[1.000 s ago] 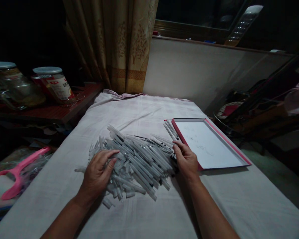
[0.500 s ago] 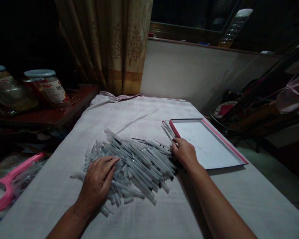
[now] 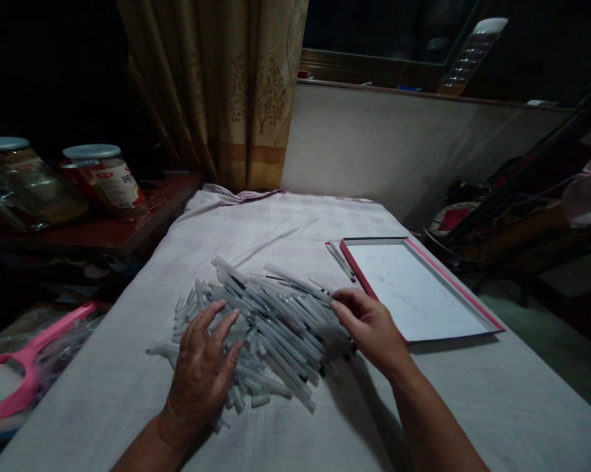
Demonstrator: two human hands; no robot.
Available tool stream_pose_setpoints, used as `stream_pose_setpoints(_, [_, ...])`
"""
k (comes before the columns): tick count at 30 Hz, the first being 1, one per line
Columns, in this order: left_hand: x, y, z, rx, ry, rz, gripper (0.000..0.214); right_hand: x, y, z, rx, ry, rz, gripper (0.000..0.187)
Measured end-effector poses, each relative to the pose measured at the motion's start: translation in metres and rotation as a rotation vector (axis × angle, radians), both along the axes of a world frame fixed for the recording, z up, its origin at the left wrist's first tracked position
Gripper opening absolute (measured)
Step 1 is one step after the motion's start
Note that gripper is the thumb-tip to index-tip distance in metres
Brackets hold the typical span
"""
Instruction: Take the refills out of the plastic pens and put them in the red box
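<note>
A heap of clear pen barrels (image 3: 280,321) lies on the cloth, mixed with short translucent pen caps (image 3: 261,398) on its near left side. My left hand (image 3: 202,360) rests over the caps with fingers spread, gripping nothing visible. At the heap's right end, my right hand (image 3: 369,321) is loosely curled, thumb and forefinger slightly apart beside the pens. Its other fingers are partly hidden, and the barrels below it are blurred. A few slim pens (image 3: 341,262) lie together against the left side of a shallow box lid (image 3: 367,272) with a red rim.
A pale checked cloth (image 3: 256,216) covers the table. Jars (image 3: 113,180) stand on a dark red side table at left, above a pink plastic handle (image 3: 35,354) and clear bags. A curtain (image 3: 256,98) and a wall border the far edge.
My right hand has let go of the pens beside the box lid and drawn back toward the heap. My left fingers have spread apart. The view has shifted slightly.
</note>
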State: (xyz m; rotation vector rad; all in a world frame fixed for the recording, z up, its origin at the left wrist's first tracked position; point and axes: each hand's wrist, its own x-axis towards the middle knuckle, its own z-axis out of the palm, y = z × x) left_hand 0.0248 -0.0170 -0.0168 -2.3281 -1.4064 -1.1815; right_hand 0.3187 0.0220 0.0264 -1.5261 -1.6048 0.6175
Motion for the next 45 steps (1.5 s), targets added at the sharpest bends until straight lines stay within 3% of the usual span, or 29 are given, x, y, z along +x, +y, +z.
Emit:
stream_pose_setpoints(3, [0.004,-0.004,0.003,0.013,-0.001,0.028,0.052,-0.021,-0.027,-0.006,-0.006,0.194,0.074,0.024])
stream_pose_setpoints(7, [0.001,-0.003,0.005,-0.038,0.07,-0.122,0.029,-0.036,-0.038,-0.014,-0.095,0.364,0.098,0.024])
stream_pose_setpoints(10, [-0.001,-0.001,0.007,-0.072,0.08,-0.18,0.022,-0.039,-0.038,-0.019,-0.166,0.533,0.053,0.03])
stream_pose_setpoints(16, [0.004,-0.006,0.015,-0.076,0.063,-0.203,0.03,-0.044,-0.039,-0.027,-0.194,0.817,-0.146,0.046])
stream_pose_setpoints(21, [0.004,-0.006,0.016,-0.034,0.018,-0.186,0.018,-0.047,-0.036,-0.029,-0.314,0.955,-0.15,0.054])
stream_pose_setpoints(28, [0.001,-0.004,0.013,-0.004,0.038,-0.153,0.018,-0.043,-0.035,-0.028,-0.31,0.893,-0.125,0.046])
stream_pose_setpoints(36, [-0.002,-0.004,0.015,0.016,0.126,-0.148,0.029,-0.034,-0.037,-0.032,-0.006,0.516,0.01,0.008])
stream_pose_setpoints(41, [-0.003,-0.004,0.02,-0.045,0.081,-0.18,0.034,-0.032,-0.037,-0.03,0.172,0.457,0.083,0.012])
stream_pose_setpoints(45, [-0.003,-0.005,0.02,-0.047,0.003,-0.106,0.026,-0.035,-0.039,-0.031,0.14,0.453,0.052,0.008])
